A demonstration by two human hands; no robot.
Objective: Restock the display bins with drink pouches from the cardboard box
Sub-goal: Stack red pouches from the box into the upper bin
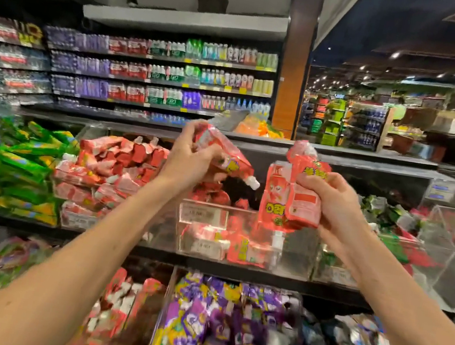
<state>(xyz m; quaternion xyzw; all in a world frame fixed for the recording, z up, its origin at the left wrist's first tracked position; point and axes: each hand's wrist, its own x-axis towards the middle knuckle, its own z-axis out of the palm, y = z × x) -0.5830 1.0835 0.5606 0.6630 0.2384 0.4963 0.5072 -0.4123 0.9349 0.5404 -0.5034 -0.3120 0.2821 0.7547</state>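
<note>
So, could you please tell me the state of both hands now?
Left hand: holding one pink plastic spouted drink pouch.
Right hand: holding several pink plastic drink pouches.

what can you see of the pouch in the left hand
The pouch is a red and pink drink pouch of glossy, crinkled film with yellow lettering and a white cap. It lies tilted, cap pointing down and to the right. The left hand has its grip curled round the capless end. It is held in the air above the clear bin of like red pouches, touching nothing else.
</note>
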